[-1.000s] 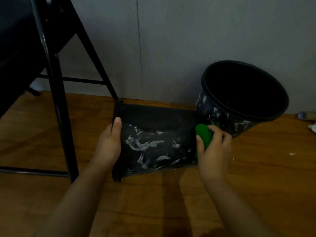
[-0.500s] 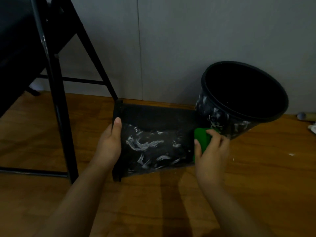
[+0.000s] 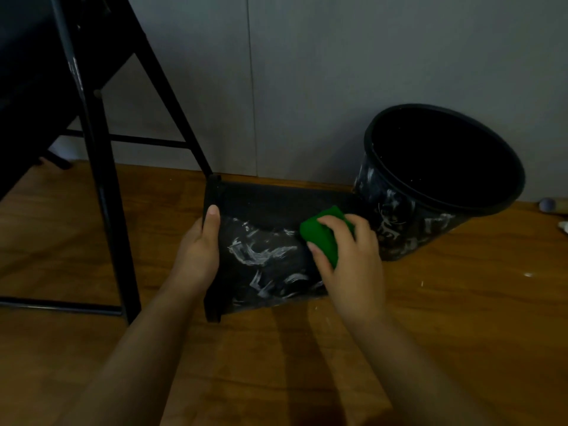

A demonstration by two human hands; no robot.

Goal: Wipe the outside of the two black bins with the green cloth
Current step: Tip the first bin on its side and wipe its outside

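Note:
A black bin (image 3: 267,256) lies on its side on the wooden floor, its upturned wall smeared with white streaks. My left hand (image 3: 199,250) grips its rim at the left end, thumb on top. My right hand (image 3: 350,259) holds the bunched green cloth (image 3: 322,238) and presses it against the bin's wall near the right end. A second black bin (image 3: 399,229), round, stands upright just to the right by the wall, also streaked white on its outside.
A black folding chair frame (image 3: 101,186) stands at the left, its leg close to my left forearm. A grey wall (image 3: 307,87) runs behind the bins. Small objects (image 3: 550,206) lie at the far right floor edge. White flecks dot the floor (image 3: 461,302).
My right hand has slid the green cloth leftward and up from the bin's right edge onto its streaked wall. The left hand and both bins have stayed in place.

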